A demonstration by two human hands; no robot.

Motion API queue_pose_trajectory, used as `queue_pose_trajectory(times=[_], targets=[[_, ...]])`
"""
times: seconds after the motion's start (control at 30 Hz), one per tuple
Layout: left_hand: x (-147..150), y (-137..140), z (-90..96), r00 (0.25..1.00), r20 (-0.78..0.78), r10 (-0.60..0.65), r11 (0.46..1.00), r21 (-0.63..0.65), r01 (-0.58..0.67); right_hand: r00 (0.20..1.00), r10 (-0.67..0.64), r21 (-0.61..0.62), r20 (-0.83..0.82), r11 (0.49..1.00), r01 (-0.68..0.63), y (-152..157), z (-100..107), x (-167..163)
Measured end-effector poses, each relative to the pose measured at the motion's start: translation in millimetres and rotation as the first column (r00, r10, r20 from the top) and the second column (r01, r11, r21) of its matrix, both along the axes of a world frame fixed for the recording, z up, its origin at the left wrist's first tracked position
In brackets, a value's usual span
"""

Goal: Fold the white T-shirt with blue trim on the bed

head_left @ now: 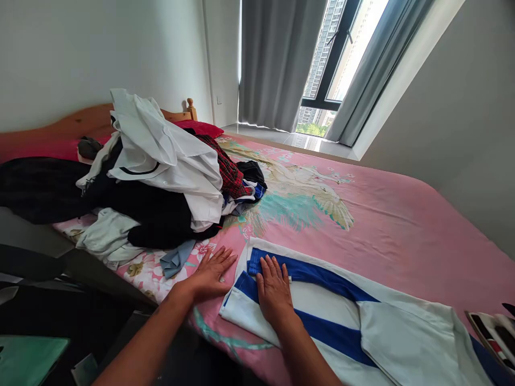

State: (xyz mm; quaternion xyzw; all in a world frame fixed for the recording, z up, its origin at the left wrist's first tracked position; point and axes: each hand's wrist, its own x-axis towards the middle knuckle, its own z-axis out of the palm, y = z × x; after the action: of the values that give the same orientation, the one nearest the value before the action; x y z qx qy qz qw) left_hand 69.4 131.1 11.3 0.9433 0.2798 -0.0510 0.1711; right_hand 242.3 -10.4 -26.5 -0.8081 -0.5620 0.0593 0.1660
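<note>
A white garment with broad blue bands [333, 321] lies spread lengthwise along the near side of the bed, with its blue-edged ends at the left. My right hand [276, 289] rests flat on those ends, fingers stretched out. Just left of the garment, my left hand [211, 273] lies on the pink bedsheet with its fingers apart, close to the garment's edge. Neither hand grips anything.
A heap of clothes at the left holds a white shirt [169, 145], black clothing [161, 212] and a red plaid piece [227, 166]. A small blue-grey cloth [177, 258] lies nearby. Folded items [493, 332] sit at the right edge. Curtains [277, 64] flank the window.
</note>
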Motion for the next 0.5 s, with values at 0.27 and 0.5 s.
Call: queue_pose_trajectory(times=[0.27,0.5], targets=[[12,-11,-10.0,0.996,0.032,0.081,0.985,0.151,-0.085,1.0,-0.005,0.034,-0.011,0.999,0.005,-3,-3,3],[21,-28,-24.7,0.993,0.071,0.099,0.959,0.261,-0.114,1.0,-0.016,0.068,-0.024,0.998,0.018,-3,-3,2]])
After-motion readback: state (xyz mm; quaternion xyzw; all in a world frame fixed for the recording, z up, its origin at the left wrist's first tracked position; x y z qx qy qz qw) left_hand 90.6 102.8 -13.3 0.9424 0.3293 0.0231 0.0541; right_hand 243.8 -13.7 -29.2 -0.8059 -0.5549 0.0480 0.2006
